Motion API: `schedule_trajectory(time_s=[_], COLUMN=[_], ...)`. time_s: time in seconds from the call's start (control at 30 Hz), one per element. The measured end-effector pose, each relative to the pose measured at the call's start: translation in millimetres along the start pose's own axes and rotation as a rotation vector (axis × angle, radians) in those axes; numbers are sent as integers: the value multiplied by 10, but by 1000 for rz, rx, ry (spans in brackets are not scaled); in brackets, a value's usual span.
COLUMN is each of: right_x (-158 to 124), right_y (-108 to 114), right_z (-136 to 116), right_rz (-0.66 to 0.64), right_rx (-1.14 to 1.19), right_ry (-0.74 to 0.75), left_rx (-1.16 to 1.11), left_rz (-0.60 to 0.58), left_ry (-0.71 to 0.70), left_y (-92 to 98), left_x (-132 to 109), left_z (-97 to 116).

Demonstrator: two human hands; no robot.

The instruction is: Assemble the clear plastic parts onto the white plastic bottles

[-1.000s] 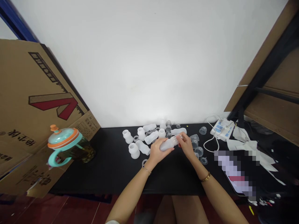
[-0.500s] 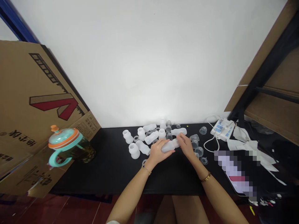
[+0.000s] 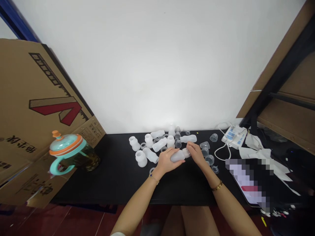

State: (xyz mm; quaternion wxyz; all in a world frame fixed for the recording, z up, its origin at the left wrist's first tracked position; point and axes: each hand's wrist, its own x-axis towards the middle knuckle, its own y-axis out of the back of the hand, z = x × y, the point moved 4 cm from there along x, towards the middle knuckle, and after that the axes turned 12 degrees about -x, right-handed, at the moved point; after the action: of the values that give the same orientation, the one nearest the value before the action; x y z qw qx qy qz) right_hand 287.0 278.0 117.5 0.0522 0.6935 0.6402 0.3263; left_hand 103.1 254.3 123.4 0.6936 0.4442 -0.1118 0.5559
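My left hand (image 3: 166, 160) is wrapped round the body of a frosted white baby bottle (image 3: 177, 156), which lies on its side above the black table. At its mouth, a pale collar ring (image 3: 187, 152) sits against the neck, and my right hand (image 3: 195, 152) pinches it with the fingers. Whether the collar is threaded on I cannot tell. Beyond my left hand stand and lie several open white bottle bodies (image 3: 141, 158). Several clear domed caps (image 3: 209, 160) lie just right of my right hand. A loose ring (image 3: 152, 170) is partly hidden by my left wrist.
A teal-lidded jug (image 3: 67, 146) of dark liquid stands at the left beside a large cardboard box (image 3: 17, 98). On the right are a power strip (image 3: 234, 136) with white cables, crumpled white paper (image 3: 258, 154) and a blurred-out tablet-like device (image 3: 246, 186). A white wall (image 3: 162, 65) rises behind the table.
My right-hand fingers have shifted slightly round the collar end of the bottle. My left hand keeps its hold, and the view has moved very little.
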Motion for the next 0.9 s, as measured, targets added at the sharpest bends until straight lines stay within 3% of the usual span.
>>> schedule_trajectory(time_s=[0.9], right_x=[-30], right_y=[-76], right_z=[-20], right_rz=[71], right_rx=[-3], right_ry=[-46], left_rx=[57], left_rz=[83], left_ry=[34], left_y=[12], left_x=[-11], left_z=[48])
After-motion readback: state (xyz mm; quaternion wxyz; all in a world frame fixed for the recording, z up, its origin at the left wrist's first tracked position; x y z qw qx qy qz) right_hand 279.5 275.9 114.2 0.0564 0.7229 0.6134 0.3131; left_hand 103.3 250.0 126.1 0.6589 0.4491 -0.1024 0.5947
